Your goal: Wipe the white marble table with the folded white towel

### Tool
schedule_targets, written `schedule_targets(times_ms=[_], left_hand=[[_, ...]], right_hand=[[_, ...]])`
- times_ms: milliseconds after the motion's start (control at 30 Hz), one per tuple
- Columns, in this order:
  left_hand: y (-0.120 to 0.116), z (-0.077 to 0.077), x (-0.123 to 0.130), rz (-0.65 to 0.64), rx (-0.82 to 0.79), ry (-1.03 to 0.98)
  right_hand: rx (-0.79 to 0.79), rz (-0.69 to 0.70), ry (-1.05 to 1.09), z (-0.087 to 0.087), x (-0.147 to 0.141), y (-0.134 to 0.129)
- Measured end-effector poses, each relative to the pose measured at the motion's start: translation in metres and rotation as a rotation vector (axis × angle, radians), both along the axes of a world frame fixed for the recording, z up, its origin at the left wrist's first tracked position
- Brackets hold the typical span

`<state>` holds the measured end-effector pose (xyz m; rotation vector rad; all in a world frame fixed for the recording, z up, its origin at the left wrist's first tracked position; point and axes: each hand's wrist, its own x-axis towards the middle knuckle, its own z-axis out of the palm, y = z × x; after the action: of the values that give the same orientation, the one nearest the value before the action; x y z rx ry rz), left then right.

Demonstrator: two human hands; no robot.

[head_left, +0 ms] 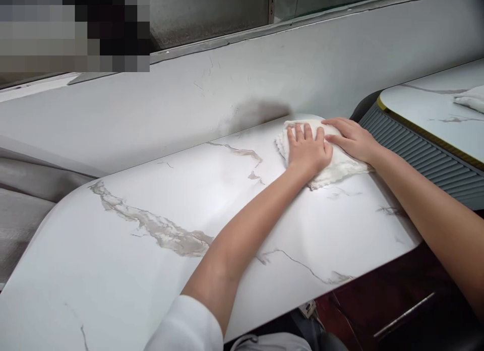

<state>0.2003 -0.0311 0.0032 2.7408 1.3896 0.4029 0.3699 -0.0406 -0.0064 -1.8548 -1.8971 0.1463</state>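
Observation:
A white cloth (333, 172) lies folded on the far right part of a white, marble-patterned tabletop (181, 184). My left hand (309, 148) rests palm down on the cloth with its fingers spread. Just to its right, my right hand (351, 139) lies flat over the cloth's right part, fingers stretched out and apart. The two hands are close together, and the thumbs meet or nearly meet at the middle of the cloth. Both palms hide part of the cloth.
A pale wall (151, 114) runs along the table's far edge, below a window. To the right stands a second marble-patterned table (427, 101) with a ribbed grey side and another white cloth (472, 98). Dark red floor (363, 310) shows below the near edge.

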Motion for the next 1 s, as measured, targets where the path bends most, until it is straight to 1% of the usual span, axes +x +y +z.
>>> schedule_targets(times_ms=[167, 400, 533, 633, 733, 800, 900, 1000], left_hand=[[-0.050, -0.001, -0.002, -0.059, 0.034, -0.014], [-0.119, 0.002, -0.016, -0.143, 0.080, -0.007], [-0.148, 0.004, -0.021, -0.185, 0.070, -0.001], [-0.165, 0.004, -0.024, -0.230, 0.046, -0.008], [-0.177, 0.004, -0.027, -0.267, 0.029, -0.013], [-0.184, 0.004, -0.029, -0.278, 0.038, -0.015], [-0.189, 0.003, -0.034, -0.283, 0.054, -0.016], [-0.190, 0.002, -0.039, -0.275, 0.059, -0.013]], right_hand=[[-0.082, -0.038, -0.060, 0.009, -0.003, -0.062], [-0.028, 0.013, -0.103, 0.005, -0.005, -0.135], [0.003, 0.048, -0.128, 0.005, -0.009, -0.174], [-0.012, 0.013, -0.111, 0.004, -0.013, -0.201], [0.010, -0.010, -0.077, 0.000, -0.018, -0.221], [0.021, -0.028, -0.076, -0.004, -0.022, -0.228], [-0.006, -0.082, -0.109, -0.007, -0.028, -0.233], [-0.007, -0.068, -0.094, -0.008, -0.033, -0.232]])
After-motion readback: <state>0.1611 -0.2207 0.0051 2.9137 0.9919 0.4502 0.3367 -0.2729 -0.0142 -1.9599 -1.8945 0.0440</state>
